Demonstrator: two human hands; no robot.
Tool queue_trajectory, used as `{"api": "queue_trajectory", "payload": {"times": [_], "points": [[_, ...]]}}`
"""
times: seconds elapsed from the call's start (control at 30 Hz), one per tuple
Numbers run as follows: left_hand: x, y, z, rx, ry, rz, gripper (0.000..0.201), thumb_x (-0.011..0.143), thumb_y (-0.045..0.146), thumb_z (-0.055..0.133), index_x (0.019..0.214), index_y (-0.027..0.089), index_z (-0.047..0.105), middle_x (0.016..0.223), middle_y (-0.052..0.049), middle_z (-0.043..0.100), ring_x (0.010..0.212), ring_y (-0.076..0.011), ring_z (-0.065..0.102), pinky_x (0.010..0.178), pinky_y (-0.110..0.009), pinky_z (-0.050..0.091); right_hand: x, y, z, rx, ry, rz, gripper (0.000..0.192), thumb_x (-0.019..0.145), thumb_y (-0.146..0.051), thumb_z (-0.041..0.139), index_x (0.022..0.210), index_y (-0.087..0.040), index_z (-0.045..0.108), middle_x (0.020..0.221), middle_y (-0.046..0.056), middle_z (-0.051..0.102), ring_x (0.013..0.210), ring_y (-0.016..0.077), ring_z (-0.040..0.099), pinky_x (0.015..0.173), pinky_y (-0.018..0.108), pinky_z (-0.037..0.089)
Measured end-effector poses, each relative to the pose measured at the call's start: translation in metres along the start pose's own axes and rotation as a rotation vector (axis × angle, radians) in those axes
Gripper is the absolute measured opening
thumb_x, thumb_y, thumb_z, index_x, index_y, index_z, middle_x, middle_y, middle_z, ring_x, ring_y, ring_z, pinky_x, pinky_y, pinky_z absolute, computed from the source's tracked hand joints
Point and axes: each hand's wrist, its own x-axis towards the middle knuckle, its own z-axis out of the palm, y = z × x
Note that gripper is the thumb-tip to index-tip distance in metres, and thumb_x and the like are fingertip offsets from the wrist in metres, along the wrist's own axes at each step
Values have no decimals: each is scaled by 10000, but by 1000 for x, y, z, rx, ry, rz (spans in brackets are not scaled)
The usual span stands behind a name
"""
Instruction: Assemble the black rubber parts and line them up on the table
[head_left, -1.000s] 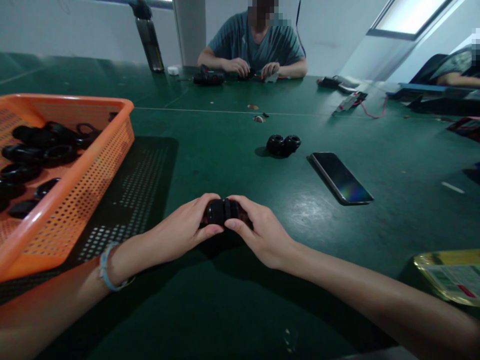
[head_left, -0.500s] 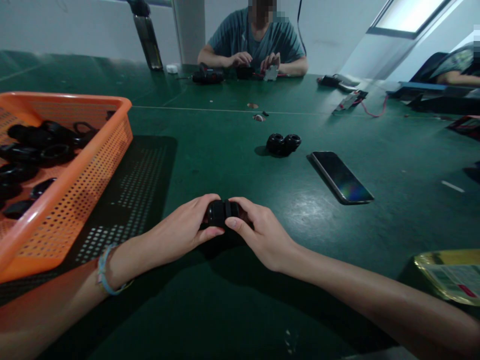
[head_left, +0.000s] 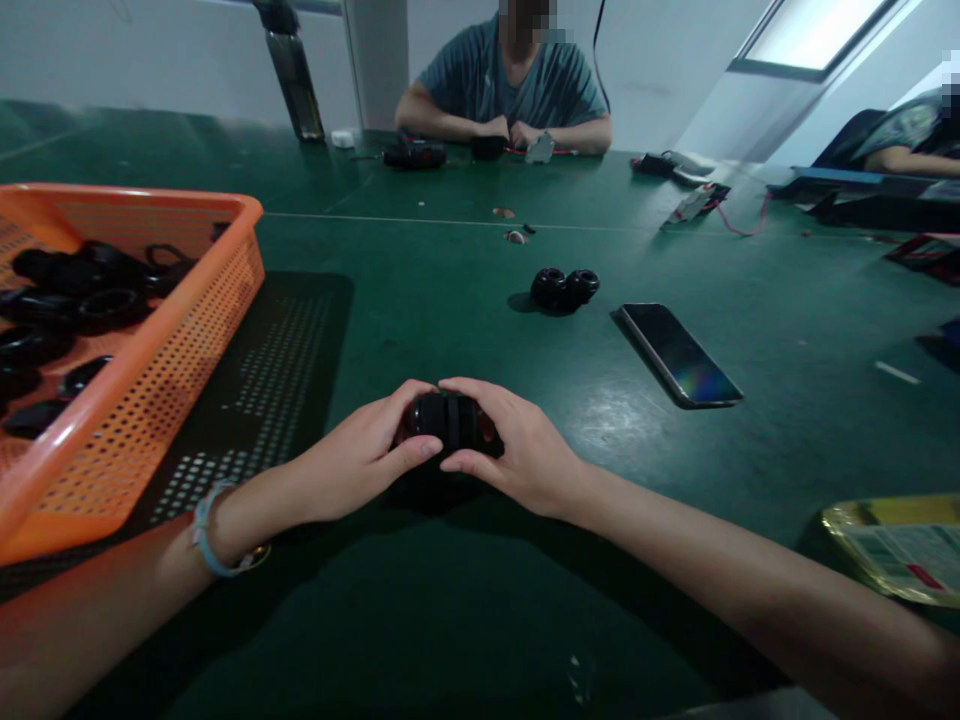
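Fingers [head_left: 409,456] of both hands [head_left: 529,447] clasp the black part [head_left: 453,420], right thumb [head_left: 471,463] now lower.

Orange basket [head_left: 217,288]: plastic in look, with perforated walls and a smooth, softly glossy rim. Black parts [head_left: 112,303] inside the basket: shiny, plastic in look, with bright highlights. Black cylindrical piece [head_left: 454,420], right of the basket: largely matt, with a faint sheen. Worktop [head_left: 420,320] beneath the basket: smooth, green, semi-gloss, with a pale glare. Farther right of the basket: two black rings [head_left: 564,292], polished; a phone [head_left: 679,355], glassy; a package [head_left: 892,545], gold, metallic, reflective. Beyond the basket: a shirt [head_left: 469,75], matt cloth.
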Motion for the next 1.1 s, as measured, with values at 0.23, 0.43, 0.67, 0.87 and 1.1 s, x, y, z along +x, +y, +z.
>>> {"api": "queue_trajectory", "payload": {"times": [0.23, 0.43, 0.67, 0.87, 1.1], "points": [[1, 1, -1, -59, -12, 18, 322, 867, 423, 362, 1030, 160, 453, 939, -46, 600, 853, -206, 577, 736, -297, 434, -2, 3, 2, -106, 54, -117, 394, 905, -449, 405, 1127, -128, 460, 1004, 123, 621, 847, 201, 576, 738, 355, 503], [0, 1, 0, -40, -16, 30, 333, 873, 421, 375, 1061, 154, 442, 994, -70, 596, 878, -209, 578, 760, -306, 441, -3, 1, 3, -106, 62, -106, 397, 921, -450, 354, 1122, -121, 452, 1011, 137, 613, 854, 212, 574, 743, 368, 499], [1, -1, 1, -16, -6, 9, 371, 877, 443, 356, 1087, 146, 431, 968, -78, 600, 875, -233, 587, 739, -333, 456, -3, 2, 4, -112, 101, -63, 394, 912, -457, 378, 1118, -129, 450, 1010, 130, 620, 857, 207, 595, 728, 347, 505], [2, -1, 1, -18, -5, -9, 376, 866, 448, 371, 1078, 144, 438, 969, -83, 597, 885, -239, 586, 738, -338, 461, -3, 2, 3, -103, 62, -35, 358, 915, -422, 389, 1110, -129, 455, 979, 123, 627, 840, 209, 596, 730, 358, 504], [3, 0, 3, 42, 23, -20, 354, 852, 431, 392, 1061, 149, 442, 967, -91, 589, 869, -235, 584, 748, -348, 467, -2, -4, 2, -41, 12, 84, 250, 884, -312, 475, 1077, -151, 468, 970, 92, 630, 854, 197, 595, 748, 348, 491]]}}
